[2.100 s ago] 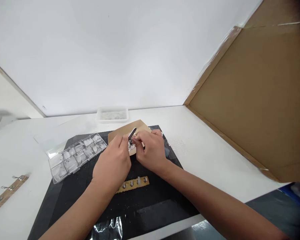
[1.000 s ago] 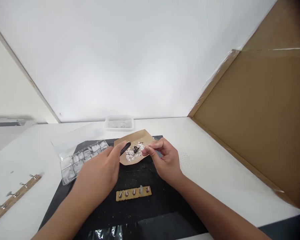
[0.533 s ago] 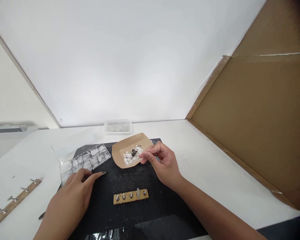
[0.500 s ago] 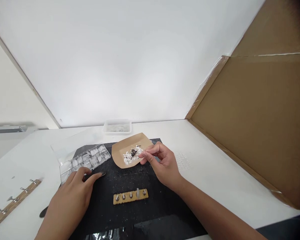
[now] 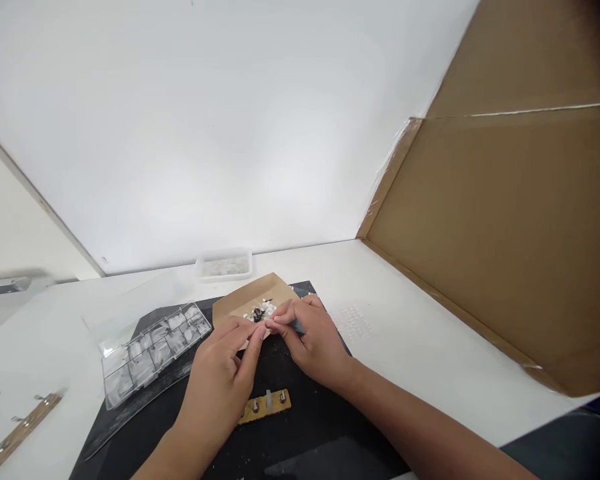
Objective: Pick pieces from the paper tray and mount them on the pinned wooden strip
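My left hand and my right hand meet fingertip to fingertip at the front edge of a brown paper tray. Both are closed in a pinch; whatever lies between the fingertips is too small to make out. White scraps and a dark lump lie in the tray just behind the fingers. Nearer to me, a yellow strip with small upright pegs rests on the black mat, its left end hidden by my left hand.
A clear compartment box of translucent pieces stands left. Behind is a white plastic tub. A wooden strip with metal clips lies far left, small white pieces right. A cardboard panel borders the right side.
My left hand has left the compartment box and moved right to meet my right hand at the paper tray. The view has shifted slightly.
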Demonstrator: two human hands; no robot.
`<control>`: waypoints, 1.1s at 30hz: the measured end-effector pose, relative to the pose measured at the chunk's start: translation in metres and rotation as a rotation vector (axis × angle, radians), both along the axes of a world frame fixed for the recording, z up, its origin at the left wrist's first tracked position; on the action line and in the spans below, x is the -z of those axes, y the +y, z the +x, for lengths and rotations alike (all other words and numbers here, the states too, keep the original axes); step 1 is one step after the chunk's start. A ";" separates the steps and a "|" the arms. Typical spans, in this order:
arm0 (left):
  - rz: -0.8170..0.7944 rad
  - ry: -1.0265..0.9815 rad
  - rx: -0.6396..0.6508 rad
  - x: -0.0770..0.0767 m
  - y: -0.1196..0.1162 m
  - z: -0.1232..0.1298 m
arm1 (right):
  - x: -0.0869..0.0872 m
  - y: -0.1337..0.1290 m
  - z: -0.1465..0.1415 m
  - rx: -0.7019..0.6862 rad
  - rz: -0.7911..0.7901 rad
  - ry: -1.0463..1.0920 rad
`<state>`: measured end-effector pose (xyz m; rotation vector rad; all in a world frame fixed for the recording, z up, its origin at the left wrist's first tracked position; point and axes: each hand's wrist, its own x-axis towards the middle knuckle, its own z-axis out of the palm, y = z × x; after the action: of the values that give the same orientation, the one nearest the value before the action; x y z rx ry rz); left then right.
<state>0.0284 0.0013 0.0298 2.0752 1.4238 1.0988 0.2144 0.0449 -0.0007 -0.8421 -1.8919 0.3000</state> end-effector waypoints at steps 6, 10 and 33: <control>-0.142 -0.206 0.000 0.007 0.001 0.001 | -0.002 0.000 0.002 0.045 0.127 -0.050; -0.218 -0.325 -0.027 0.010 0.003 0.000 | -0.002 0.000 0.001 0.078 0.229 -0.115; -0.323 -0.451 0.210 0.025 0.007 -0.009 | -0.001 -0.001 0.012 -0.140 0.052 -0.129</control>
<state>0.0196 0.0083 0.0045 1.5826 1.0544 1.0805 0.2259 0.0442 0.0003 -0.7104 -2.0747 0.2866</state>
